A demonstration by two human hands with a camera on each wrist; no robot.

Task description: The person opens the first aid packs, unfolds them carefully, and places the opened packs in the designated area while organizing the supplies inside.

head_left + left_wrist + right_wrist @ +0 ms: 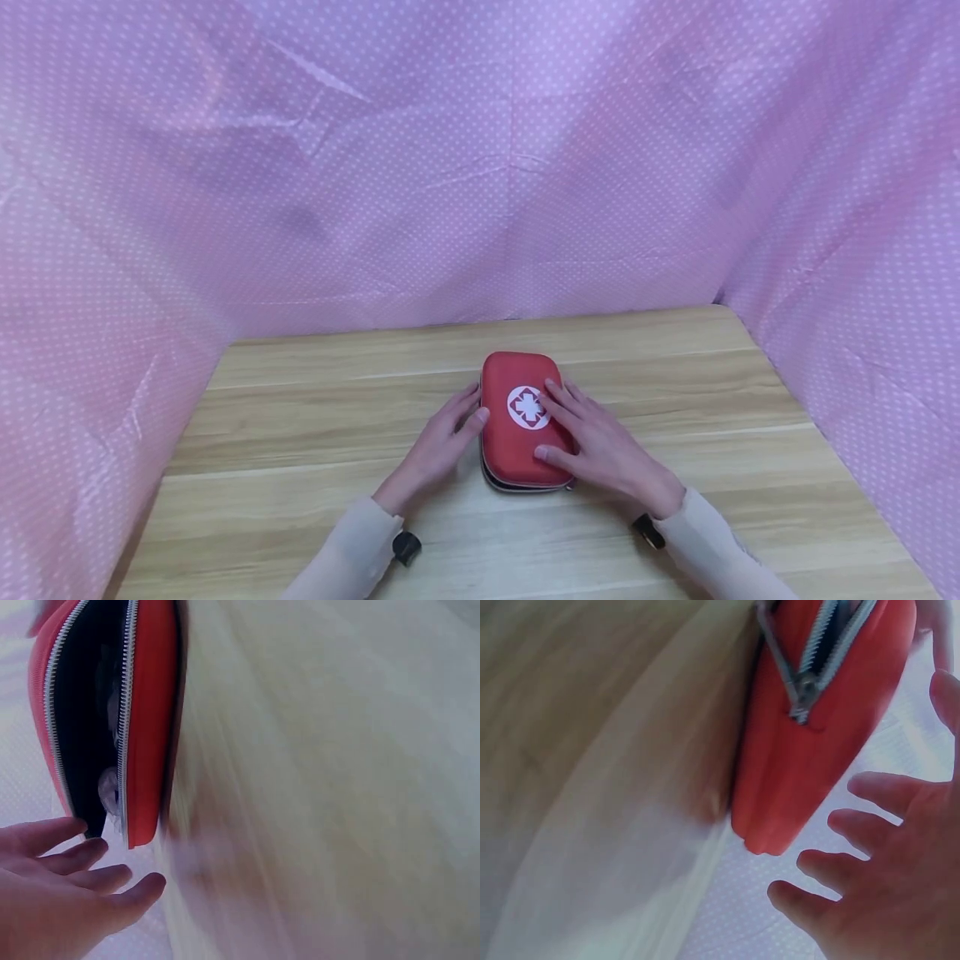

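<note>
A red zippered first-aid case (517, 454) with a white cross emblem lies on the table. Its zip is undone along the side facing the left wrist camera, leaving a gap with a dark lining and some clear plastic (110, 791) inside. At the case's left side is my left hand (435, 442), thumb by the lid's edge and fingers loosely extended. My right hand (607, 446) is spread over the right part of the lid; whether every fingertip touches it, I cannot tell. The zip's metal slider (805, 688) sits at the end of the teeth in the right wrist view.
The light wood-grain table (300, 433) extends around the case on all sides. Pink polka-dot fabric (450, 167) hangs behind it and along both sides. A black band piece (407, 548) shows at the left wrist, another (648, 531) at the right.
</note>
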